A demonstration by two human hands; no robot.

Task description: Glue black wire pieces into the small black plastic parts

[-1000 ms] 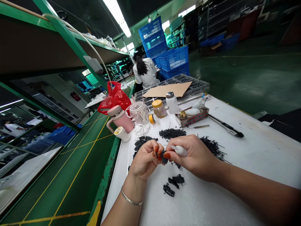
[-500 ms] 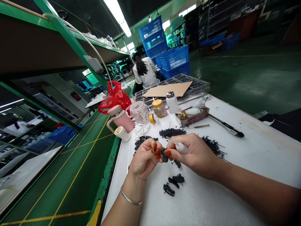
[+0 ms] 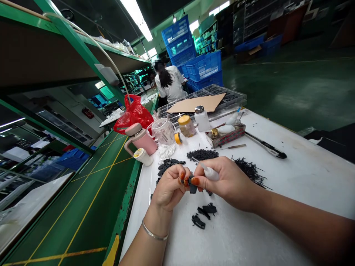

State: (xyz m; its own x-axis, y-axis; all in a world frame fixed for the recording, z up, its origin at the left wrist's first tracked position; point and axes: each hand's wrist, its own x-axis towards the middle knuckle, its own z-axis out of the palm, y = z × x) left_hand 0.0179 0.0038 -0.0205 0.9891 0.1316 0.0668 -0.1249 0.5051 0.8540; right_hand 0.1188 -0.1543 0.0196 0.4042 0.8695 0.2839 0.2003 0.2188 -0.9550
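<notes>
Between the fingertips of my left hand (image 3: pixel 172 186) a small black plastic part (image 3: pixel 192 187) is pinched, partly hidden by the fingers. My right hand (image 3: pixel 224 181) touches the same part with thumb and fingertip. It also holds a white squeeze bottle with a thin nozzle (image 3: pixel 211 173) against the palm, the nozzle pointing up and left. Below the hands lie several loose black parts (image 3: pixel 203 212) on the white table (image 3: pixel 222 240). Behind them are a heap of tiny black rings (image 3: pixel 202 154), a pile of thin black rods (image 3: pixel 248 170) and more black parts (image 3: pixel 169 166).
Along the back stand a pink mug (image 3: pixel 142 140), a clear plastic tub (image 3: pixel 164 131), a yellow-lidded jar (image 3: pixel 186 126), a pump bottle (image 3: pixel 202 119) and a small box of bottles (image 3: pixel 227 135). A cutter-like tool (image 3: pixel 266 146) lies right. A green belt (image 3: pixel 97 199) runs left; a person (image 3: pixel 170 83) sits beyond.
The squeeze bottle in my right hand has tilted, and its nozzle now shows further to the left. Both hands stay close together on the black part. The view has shifted slightly.
</notes>
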